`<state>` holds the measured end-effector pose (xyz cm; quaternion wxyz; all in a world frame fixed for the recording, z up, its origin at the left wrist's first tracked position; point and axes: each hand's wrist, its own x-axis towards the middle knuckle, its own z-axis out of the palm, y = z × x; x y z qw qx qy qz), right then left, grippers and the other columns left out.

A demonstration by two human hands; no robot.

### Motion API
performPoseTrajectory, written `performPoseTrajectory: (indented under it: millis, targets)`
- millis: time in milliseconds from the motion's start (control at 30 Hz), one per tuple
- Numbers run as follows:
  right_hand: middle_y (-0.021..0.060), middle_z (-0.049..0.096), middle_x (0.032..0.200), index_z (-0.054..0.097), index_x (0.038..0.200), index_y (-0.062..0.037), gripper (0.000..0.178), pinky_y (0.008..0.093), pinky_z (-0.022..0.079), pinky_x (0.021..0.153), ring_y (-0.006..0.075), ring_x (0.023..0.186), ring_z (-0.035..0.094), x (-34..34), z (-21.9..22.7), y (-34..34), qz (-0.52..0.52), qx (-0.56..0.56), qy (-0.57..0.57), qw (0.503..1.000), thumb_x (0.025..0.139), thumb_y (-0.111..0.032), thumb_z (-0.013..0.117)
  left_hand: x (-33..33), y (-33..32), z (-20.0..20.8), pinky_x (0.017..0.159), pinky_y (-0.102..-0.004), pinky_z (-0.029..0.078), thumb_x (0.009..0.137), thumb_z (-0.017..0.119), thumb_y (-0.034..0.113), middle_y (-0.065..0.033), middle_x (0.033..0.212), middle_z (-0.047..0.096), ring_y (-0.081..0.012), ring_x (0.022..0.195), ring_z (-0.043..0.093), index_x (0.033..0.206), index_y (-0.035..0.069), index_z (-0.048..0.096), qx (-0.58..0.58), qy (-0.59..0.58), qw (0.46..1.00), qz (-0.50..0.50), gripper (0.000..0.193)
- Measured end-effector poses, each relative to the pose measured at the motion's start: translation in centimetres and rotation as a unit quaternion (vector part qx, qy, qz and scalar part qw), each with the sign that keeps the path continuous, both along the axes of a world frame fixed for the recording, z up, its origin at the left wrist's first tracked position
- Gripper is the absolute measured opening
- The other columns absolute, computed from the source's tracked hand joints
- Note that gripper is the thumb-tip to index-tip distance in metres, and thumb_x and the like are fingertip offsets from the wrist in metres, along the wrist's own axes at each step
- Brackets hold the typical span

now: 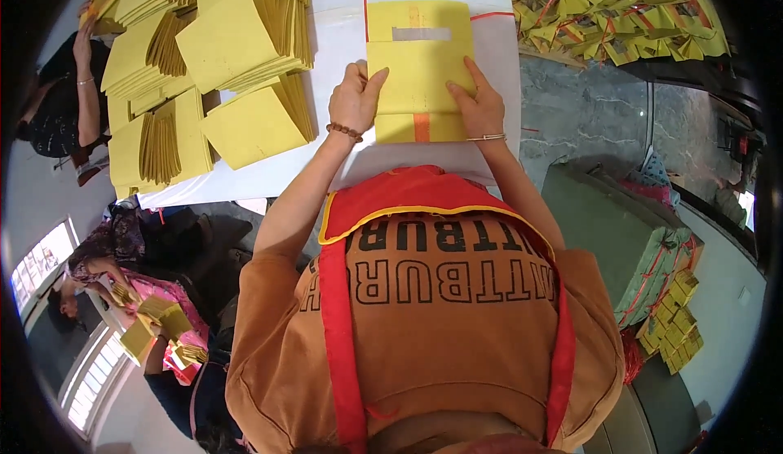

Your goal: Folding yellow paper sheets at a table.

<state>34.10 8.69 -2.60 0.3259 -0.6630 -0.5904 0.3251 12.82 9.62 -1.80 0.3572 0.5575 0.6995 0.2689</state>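
A yellow paper bundle (424,79) with folded flaps lies in front of me on a white-covered table (338,5). An orange strip runs down its middle, and a pale band shows near its far end. At the bundle's left edge my left hand (356,101) is closed, thumb on top and fingers curled at the side. My right hand (481,105) grips the opposite edge, its thumb on the paper and its index finger along the side. Red string (365,9) lies on the table around the bundle's far end.
Fanned stacks of folded yellow paper (224,38) cover the table's left side. Red-tied yellow bundles (603,13) lie at the far right. A green wrapped bale (595,225) stands right of me, near more yellow bundles (673,323). Other people (86,87) handle yellow paper at left.
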Motion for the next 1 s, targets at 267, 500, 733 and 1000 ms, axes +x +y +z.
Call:
performPoseTrajectory:
  millis: [267, 500, 733, 1000]
  targets:
    - [0.0192, 0.061, 0.107, 0.048, 0.127, -0.0083, 0.054, 0.0365, 0.046, 0.080, 0.0308, 0.094, 0.061, -0.1, 0.1, -0.2, -0.015, -0.041, 0.064, 0.997, 0.079, -0.025, 0.063, 3.3, 1.5, 3.5, 0.092, -0.0488, 0.030, 0.082, 0.058, 0.038, -0.0140, 0.122, 0.049, -0.0277, 0.115, 0.044, 0.116, 0.008, 0.051, 0.270, 0.198, 0.923, -0.189, 0.046]
    - [0.0186, 0.058, 0.113, 0.047, 0.128, -0.0070, 0.053, 0.0346, 0.047, 0.080, 0.0304, 0.096, 0.060, -0.2, 0.3, -0.5, 0.011, 0.036, 0.023, 0.999, 0.080, -0.024, 0.062, 4.0, 1.5, -0.5, 0.102, -0.0526, 0.021, 0.077, 0.052, 0.060, -0.0164, 0.138, 0.035, -0.0301, 0.128, 0.031, 0.132, 0.014, 0.043, 0.256, 0.298, 0.871, -0.296, 0.072]
    - [0.0132, 0.038, 0.135, 0.043, 0.131, -0.0133, 0.057, 0.0510, 0.025, 0.102, 0.0291, 0.126, 0.036, -1.8, 2.2, -0.2, 0.153, 0.204, -0.263, 0.931, 0.081, -0.037, 0.058, 4.1, 1.9, -0.4, 0.103, -0.0534, 0.019, 0.078, 0.054, 0.051, -0.0167, 0.138, 0.035, -0.0307, 0.129, 0.028, 0.131, 0.014, 0.044, 0.235, 0.324, 0.857, -0.325, 0.064]
    - [0.0143, 0.030, 0.141, 0.031, 0.136, -0.0070, 0.068, 0.0513, 0.018, 0.106, 0.0292, 0.132, 0.027, -2.5, -0.7, 0.9, 0.214, 0.160, -0.211, 0.940, 0.086, -0.050, 0.045, 2.3, 2.6, -2.0, 0.106, -0.0467, 0.016, 0.088, 0.047, 0.032, -0.0167, 0.141, 0.031, -0.0286, 0.132, 0.026, 0.131, 0.006, 0.041, 0.206, 0.099, 0.926, -0.300, 0.050]
